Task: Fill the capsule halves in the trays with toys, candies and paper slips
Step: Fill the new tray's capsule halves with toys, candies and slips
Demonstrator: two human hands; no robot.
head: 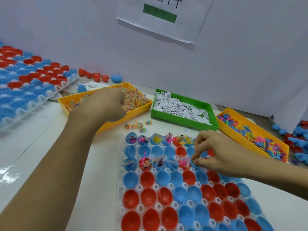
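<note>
A clear plastic egg-style tray lies nearest on the white tabletop, its cups seated with red and blue plastic capsule halves, open side up; the near rows hold nothing visible, while two rows farther back carry small coloured toys, wrapped candies and folded paper slips. The person's right hand hovers over the right end of the filled third row, fingers curled and thumb and forefinger pinched together at a blue half; what they pinch is too small to tell. A few loose clear candy packets lie on the tabletop just beyond the tray. The left hand reaches forward into a yellow plastic bin of wrapped multicoloured candies, fingers curled down among the packets; whether it grips any cannot be told. Beside that bin, to the right, a green plastic bin holds white barcode-printed paper slips, and farther right a second yellow plastic bin holds small bright plastic toys. At far left a second clear tray is packed with red and blue halves. Loose red and blue capsule pieces rest along the foot of a white partition wall, on which hangs a printed paper sheet bearing a green bar.
</note>
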